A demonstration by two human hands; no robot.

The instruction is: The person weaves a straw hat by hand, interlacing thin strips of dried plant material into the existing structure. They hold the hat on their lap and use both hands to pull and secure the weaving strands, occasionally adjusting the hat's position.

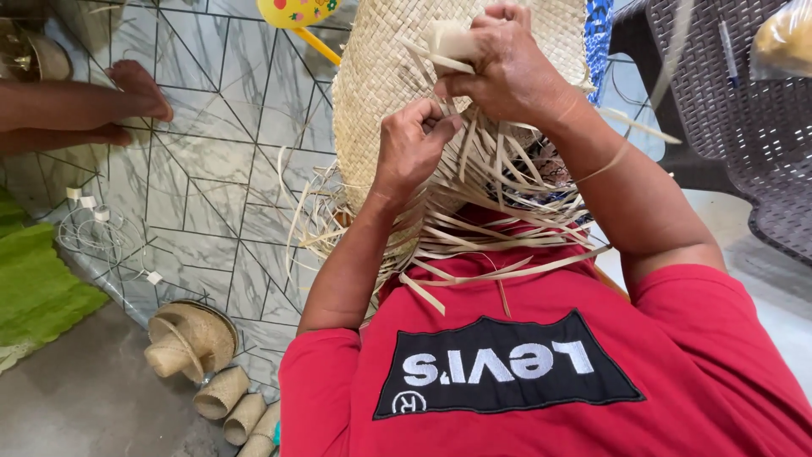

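A pale woven straw piece (381, 76) rests in my lap, its loose flat strips (491, 228) fanning out over my red shirt (524, 372). My left hand (414, 144) is closed around a few strips at the woven edge. My right hand (507, 63) sits just above it, pinching a folded strip end against the weave. Both hands are close together at the unfinished border.
Another person's feet (127, 101) rest on the marbled tile floor (211, 195) at upper left. A small straw hat (190, 338) and little woven cups (228, 398) lie at lower left. A green mat (34, 279) is left, a dark wicker chair (744, 110) right.
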